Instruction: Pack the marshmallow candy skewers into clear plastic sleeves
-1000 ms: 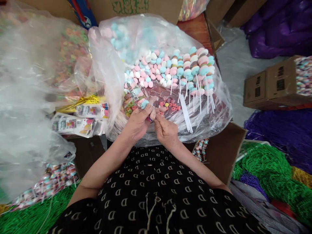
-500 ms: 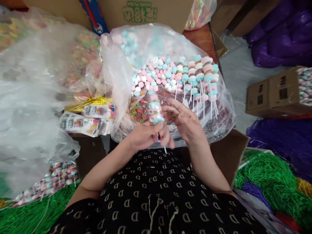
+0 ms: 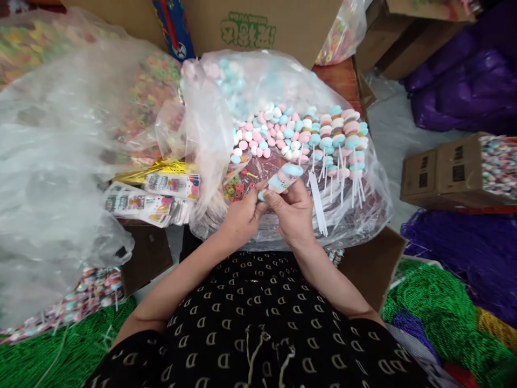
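A wrapped candy skewer (image 3: 286,178) of pink, blue and white discs is held at chest height, tilted with its top to the right. My right hand (image 3: 297,215) wraps round its candy part, thumb on the near side. At its lower end my left hand (image 3: 241,218) is closed with fingers pinched; the stick is hidden there. Just beyond my hands lie loose pastel candies (image 3: 262,132) and a few small ring candies (image 3: 238,186). Finished-looking candy skewers (image 3: 343,137) lie in a row to the right. Close by my right hand are bare white sticks (image 3: 318,205).
Clear plastic sheeting (image 3: 359,221) lies under the candies. Left are printed packets (image 3: 137,205), yellow ties (image 3: 147,171) and a big plastic bag (image 3: 48,161). Cardboard boxes (image 3: 440,175), purple bags (image 3: 456,91) and green beads (image 3: 432,302) stand or lie to the right.
My right hand, open and apart before, has closed round the candy skewer. The skewer has tipped over to the right. My left hand has shifted to its lower end. The view has shifted slightly.
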{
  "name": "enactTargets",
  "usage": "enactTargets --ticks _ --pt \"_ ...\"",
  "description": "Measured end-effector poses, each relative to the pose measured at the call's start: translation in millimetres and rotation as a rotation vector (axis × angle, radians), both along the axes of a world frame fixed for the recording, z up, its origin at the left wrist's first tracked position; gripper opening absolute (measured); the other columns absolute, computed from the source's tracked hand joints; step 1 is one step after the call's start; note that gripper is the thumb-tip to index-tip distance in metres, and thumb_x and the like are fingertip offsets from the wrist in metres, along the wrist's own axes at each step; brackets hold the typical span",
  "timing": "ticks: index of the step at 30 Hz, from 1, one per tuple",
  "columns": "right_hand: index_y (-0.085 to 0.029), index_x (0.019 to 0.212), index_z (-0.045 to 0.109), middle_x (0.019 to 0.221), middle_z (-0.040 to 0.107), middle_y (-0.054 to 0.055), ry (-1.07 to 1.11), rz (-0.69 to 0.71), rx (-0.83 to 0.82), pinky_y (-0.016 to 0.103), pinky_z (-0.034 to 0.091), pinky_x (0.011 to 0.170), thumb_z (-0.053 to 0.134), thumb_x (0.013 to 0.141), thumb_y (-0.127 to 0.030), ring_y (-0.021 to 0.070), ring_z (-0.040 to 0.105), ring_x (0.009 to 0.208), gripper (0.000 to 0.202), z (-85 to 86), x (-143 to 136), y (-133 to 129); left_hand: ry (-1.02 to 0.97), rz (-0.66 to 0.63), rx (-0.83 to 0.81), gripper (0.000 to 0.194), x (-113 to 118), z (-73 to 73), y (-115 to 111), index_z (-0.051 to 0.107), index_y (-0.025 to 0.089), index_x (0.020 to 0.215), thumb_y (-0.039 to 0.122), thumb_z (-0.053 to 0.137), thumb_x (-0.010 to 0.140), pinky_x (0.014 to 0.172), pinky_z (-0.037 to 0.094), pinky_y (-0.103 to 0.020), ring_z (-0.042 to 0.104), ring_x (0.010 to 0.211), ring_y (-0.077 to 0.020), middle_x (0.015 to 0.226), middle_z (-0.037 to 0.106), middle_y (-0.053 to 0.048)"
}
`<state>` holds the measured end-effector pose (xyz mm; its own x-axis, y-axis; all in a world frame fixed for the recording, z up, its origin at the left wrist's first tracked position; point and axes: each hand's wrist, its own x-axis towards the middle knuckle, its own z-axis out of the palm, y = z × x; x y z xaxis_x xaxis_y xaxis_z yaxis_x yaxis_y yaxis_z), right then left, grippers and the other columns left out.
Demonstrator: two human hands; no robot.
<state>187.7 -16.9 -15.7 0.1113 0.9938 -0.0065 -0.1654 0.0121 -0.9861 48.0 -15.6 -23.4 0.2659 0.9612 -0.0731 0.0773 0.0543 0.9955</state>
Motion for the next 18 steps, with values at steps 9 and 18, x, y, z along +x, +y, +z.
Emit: enactTargets --ticks 9,18 --pt "-0.028 0.094 0.071 0.085 0.075 -0.002 0.076 0.298 -0.024 0.032 0.061 0.062 0.091 0.073 -0.050 0.0164 0.069 0.071 0.037 12.6 3 25 -0.524 -0.399 -0.313 0.044 -26 10.3 0 0.053 0.024 0.088 0.067 0.061 0.093 0.061 0.055 -0.032 0.041 0.044 -0.0101 0.054 0.035 0.011" --pt "-0.029 0.115 0.069 0.099 0.075 0.001 -0.233 0.306 0.173 0.032 0.062 0.076 0.071 0.092 -0.061 0.0164 0.071 0.084 0.039 20.8 -72 51 0.159 0.283 0.198 0.044 -80 8.1 2 0.057 0.023 0.084 0.064 0.053 0.100 0.052 0.036 -0.026 0.049 0.054 -0.0132 0.062 0.055 0.002"
